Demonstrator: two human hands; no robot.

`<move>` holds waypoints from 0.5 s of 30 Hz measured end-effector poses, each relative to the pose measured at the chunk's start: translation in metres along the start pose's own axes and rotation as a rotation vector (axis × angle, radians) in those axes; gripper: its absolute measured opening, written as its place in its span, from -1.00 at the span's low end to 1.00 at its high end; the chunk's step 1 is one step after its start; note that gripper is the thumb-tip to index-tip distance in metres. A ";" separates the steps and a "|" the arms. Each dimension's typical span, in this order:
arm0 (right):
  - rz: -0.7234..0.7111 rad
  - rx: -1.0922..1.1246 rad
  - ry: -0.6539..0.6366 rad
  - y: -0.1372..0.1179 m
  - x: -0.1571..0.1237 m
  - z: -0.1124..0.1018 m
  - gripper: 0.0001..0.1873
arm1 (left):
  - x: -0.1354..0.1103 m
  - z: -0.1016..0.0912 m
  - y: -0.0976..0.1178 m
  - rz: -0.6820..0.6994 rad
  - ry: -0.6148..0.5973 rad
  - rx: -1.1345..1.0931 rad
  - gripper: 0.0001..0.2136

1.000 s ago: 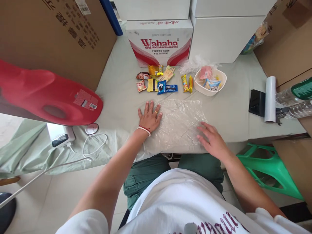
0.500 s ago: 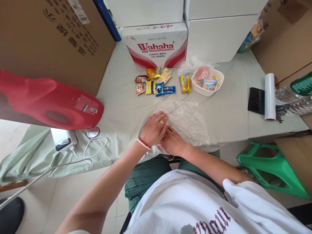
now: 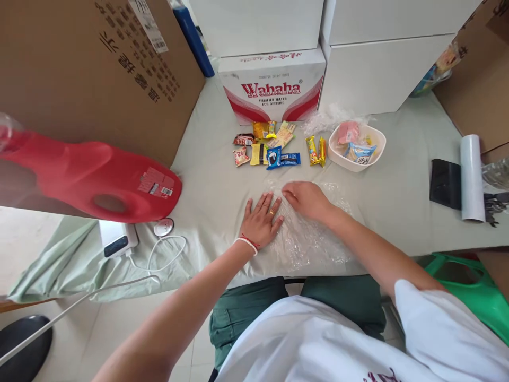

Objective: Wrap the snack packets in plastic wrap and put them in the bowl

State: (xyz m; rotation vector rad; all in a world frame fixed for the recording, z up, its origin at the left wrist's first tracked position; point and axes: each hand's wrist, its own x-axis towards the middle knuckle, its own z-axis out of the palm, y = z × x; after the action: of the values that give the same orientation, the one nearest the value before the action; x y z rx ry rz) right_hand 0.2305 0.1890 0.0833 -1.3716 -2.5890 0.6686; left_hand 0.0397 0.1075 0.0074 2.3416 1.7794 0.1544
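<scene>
Left hand (image 3: 262,220): palm down, fingers spread, laid over the left part of the sheet; white beaded bracelet (image 3: 247,244) with red cord at its wrist.

Right hand (image 3: 308,200): fingers curled, fingertips just beside those of the left hand, over the sheet's far left part; whether thumb and finger pinch the film cannot be told.

Clear, crinkled plastic sheet (image 3: 318,246): flat, extending rightward from the left hand and beneath the right forearm; far edge near the right hand, near edge close to the table's front.

Table under pale green cloth (image 3: 389,201): front edge a little nearer the body than the left wrist; a band of cloth runs between the right hand and the packets beyond, a broader stretch from the sheet's right edge to the black flat object (image 3: 446,183), another from the left hand to the red plastic jug (image 3: 99,180).

Small wrapped snack packets, mixed colours, beyond the left hand: blue square packet (image 3: 274,158) nearest.

Two slim yellow packets (image 3: 312,150): straight beyond the right hand, side by side.

White rounded bowl (image 3: 353,166): beyond and right of the right hand, holding pink and blue packets.

White-and-red carton (image 3: 274,93): behind the snack packets.
</scene>
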 end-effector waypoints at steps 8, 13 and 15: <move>-0.174 -0.250 0.147 -0.050 0.179 0.035 -0.47 | 0.000 -0.001 0.000 -0.005 0.021 -0.012 -0.44; -0.221 -0.316 0.107 -0.059 0.190 0.041 -0.54 | 0.000 -0.003 0.000 -0.001 0.016 -0.011 -0.45; -0.286 -0.306 0.103 -0.056 0.164 0.038 -0.55 | 0.000 -0.003 0.001 -0.006 0.019 -0.014 -0.45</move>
State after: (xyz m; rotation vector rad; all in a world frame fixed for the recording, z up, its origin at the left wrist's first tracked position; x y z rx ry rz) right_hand 0.0820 0.2829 0.0604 -1.0352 -2.8071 0.1608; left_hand 0.0397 0.1073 0.0100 2.3325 1.7885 0.1871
